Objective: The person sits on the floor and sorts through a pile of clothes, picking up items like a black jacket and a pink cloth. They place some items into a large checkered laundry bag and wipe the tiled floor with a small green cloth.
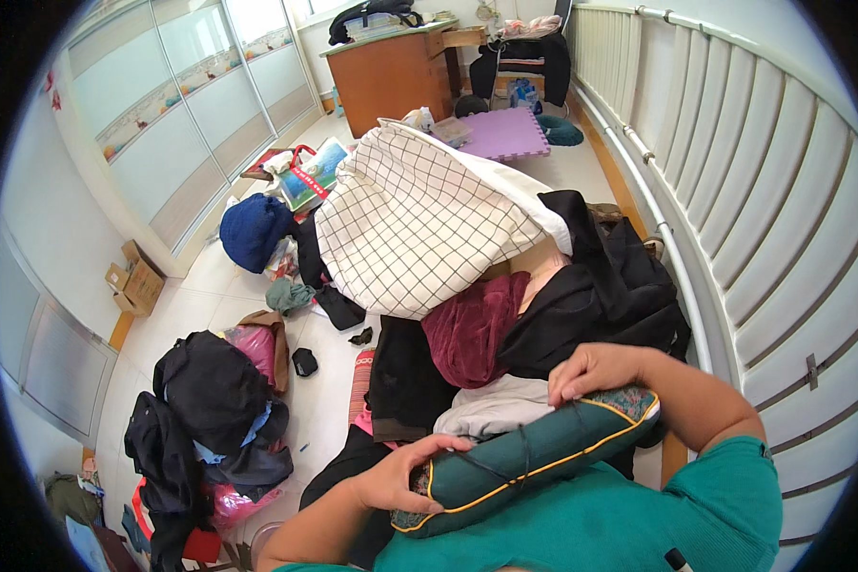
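A dark green bolster pillow [536,461] with yellow piping, patterned ends and thin black cord around it lies slantwise against the front of my body. My left hand [407,475] grips its left end, thumb on the near side and fingers over the top. At the far upper edge, towards the right end, my right hand [593,372] has its fingers bent onto the bolster beside a strand of the black cord [523,457]. Its fingertips are partly hidden. Just beyond the bolster lie a light grey cloth [497,407] and a maroon velvety cloth [475,329].
A white checked quilt [429,222] tops the heap ahead, with black clothing [600,300] at its right. More dark clothes [211,393] are piled on the left floor. A white radiator [779,214] lines the right wall. A wooden desk [393,79] stands at the back.
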